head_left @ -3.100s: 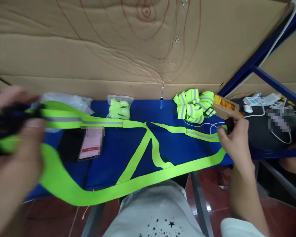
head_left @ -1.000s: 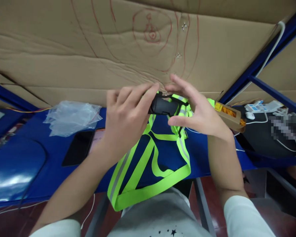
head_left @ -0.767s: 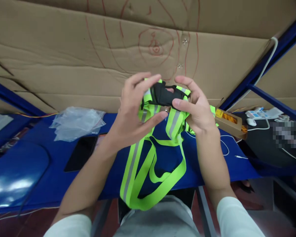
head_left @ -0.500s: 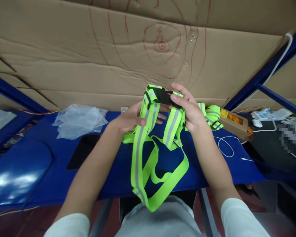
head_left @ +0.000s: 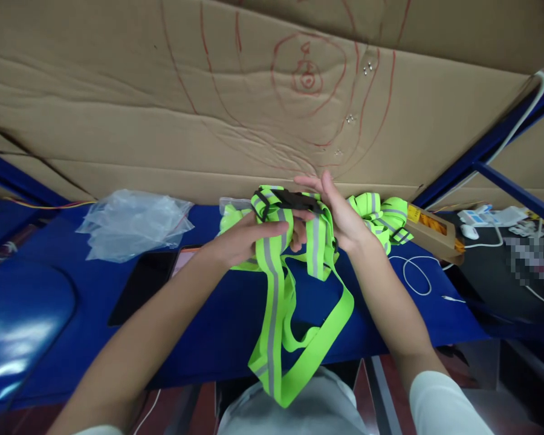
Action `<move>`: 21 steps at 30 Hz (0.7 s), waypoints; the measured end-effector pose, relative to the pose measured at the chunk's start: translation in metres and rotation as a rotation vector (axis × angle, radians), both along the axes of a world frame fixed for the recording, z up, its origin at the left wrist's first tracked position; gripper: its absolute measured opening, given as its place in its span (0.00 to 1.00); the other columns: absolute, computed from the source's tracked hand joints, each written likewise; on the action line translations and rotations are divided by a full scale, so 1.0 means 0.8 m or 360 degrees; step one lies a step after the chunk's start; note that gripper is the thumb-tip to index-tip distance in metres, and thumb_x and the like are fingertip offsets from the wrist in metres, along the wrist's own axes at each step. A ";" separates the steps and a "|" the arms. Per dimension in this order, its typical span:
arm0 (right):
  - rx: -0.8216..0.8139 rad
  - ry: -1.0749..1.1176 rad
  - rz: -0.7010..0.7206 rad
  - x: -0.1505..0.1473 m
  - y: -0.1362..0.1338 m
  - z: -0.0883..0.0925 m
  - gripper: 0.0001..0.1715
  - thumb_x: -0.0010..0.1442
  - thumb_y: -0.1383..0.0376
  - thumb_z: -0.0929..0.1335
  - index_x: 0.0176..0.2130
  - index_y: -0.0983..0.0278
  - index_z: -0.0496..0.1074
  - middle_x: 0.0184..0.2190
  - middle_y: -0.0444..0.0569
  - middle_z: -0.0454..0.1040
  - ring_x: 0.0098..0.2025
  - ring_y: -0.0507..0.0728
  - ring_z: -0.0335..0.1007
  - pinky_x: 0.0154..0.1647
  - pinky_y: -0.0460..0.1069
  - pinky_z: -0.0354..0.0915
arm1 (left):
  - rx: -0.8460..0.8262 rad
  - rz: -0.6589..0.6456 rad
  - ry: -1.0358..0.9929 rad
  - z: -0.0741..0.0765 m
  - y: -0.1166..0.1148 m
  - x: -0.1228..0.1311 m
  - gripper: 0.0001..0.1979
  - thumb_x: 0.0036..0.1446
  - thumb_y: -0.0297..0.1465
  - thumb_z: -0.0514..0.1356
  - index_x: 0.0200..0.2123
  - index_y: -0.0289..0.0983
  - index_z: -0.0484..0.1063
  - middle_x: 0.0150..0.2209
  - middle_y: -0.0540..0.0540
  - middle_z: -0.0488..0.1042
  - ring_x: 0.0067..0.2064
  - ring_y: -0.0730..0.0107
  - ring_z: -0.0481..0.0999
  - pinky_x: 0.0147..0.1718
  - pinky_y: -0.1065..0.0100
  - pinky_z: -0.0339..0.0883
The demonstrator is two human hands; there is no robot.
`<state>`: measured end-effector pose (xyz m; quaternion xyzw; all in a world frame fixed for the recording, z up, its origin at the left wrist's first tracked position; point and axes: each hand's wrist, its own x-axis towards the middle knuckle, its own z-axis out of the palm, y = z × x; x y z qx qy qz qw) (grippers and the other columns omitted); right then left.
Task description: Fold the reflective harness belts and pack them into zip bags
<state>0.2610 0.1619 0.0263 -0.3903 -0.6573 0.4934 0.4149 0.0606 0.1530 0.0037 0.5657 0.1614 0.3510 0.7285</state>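
A neon-green reflective vest (head_left: 272,302) made of straps with grey stripes hangs in front of me, its lower loop dangling past the table's front edge. My left hand (head_left: 254,238) holds its upper left part, the thumb over a strap and the fingers behind. A black buckle (head_left: 297,199) lies across the top between two straps. My right hand (head_left: 347,217) rests against the right side of the straps with its fingers stretched out; part of its grip side is hidden by the webbing. Behind it lie more bundled green straps (head_left: 383,214).
On the blue table (head_left: 222,314) lie clear plastic bags (head_left: 136,223), a dark flat device (head_left: 142,284) and a white cable (head_left: 417,275). A cardboard box (head_left: 430,232) with orange contents stands at the right. Behind rises a cardboard panel (head_left: 163,145) with red drawn rings.
Both hands and the vest have lowered slightly in view. My right thumb and fingers have come off the buckle and straightened upward. My left hand keeps hold of the strap.
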 end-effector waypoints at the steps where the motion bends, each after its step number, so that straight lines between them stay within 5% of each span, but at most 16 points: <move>1: -0.0117 0.0108 0.0134 0.000 0.000 -0.001 0.47 0.64 0.30 0.56 0.62 0.59 0.66 0.40 0.49 0.79 0.33 0.57 0.78 0.37 0.55 0.78 | -0.0005 -0.0014 -0.0031 0.002 -0.002 -0.005 0.25 0.55 0.44 0.69 0.52 0.37 0.81 0.41 0.39 0.83 0.39 0.56 0.82 0.43 0.57 0.76; 6: -0.0448 0.0602 0.0497 0.003 0.003 -0.014 0.42 0.55 0.39 0.74 0.58 0.59 0.68 0.35 0.43 0.77 0.35 0.57 0.79 0.38 0.54 0.78 | 0.0085 0.0103 -0.0089 0.008 -0.001 -0.026 0.40 0.52 0.56 0.65 0.61 0.38 0.75 0.58 0.32 0.77 0.52 0.44 0.80 0.50 0.48 0.76; 11: -0.0366 0.0436 0.0589 0.017 0.009 -0.023 0.57 0.45 0.56 0.82 0.67 0.58 0.62 0.47 0.48 0.80 0.50 0.60 0.80 0.51 0.55 0.76 | 0.0251 0.0098 0.0120 0.013 0.005 -0.041 0.33 0.49 0.50 0.74 0.56 0.40 0.79 0.49 0.37 0.80 0.39 0.61 0.80 0.39 0.62 0.76; 16: -0.0266 0.0384 0.0386 0.025 0.010 -0.025 0.52 0.46 0.67 0.81 0.66 0.55 0.66 0.39 0.42 0.82 0.44 0.54 0.81 0.51 0.50 0.75 | 0.0175 0.0301 0.0311 0.015 -0.002 -0.029 0.18 0.53 0.38 0.74 0.44 0.34 0.82 0.35 0.41 0.81 0.32 0.66 0.80 0.33 0.66 0.76; 21: -0.0064 0.0456 0.0074 0.015 0.010 -0.028 0.38 0.44 0.60 0.82 0.55 0.57 0.77 0.44 0.46 0.83 0.43 0.59 0.81 0.43 0.53 0.78 | 0.0535 0.0629 0.0423 0.006 -0.005 -0.009 0.16 0.58 0.40 0.70 0.43 0.33 0.82 0.37 0.40 0.83 0.31 0.62 0.82 0.34 0.62 0.78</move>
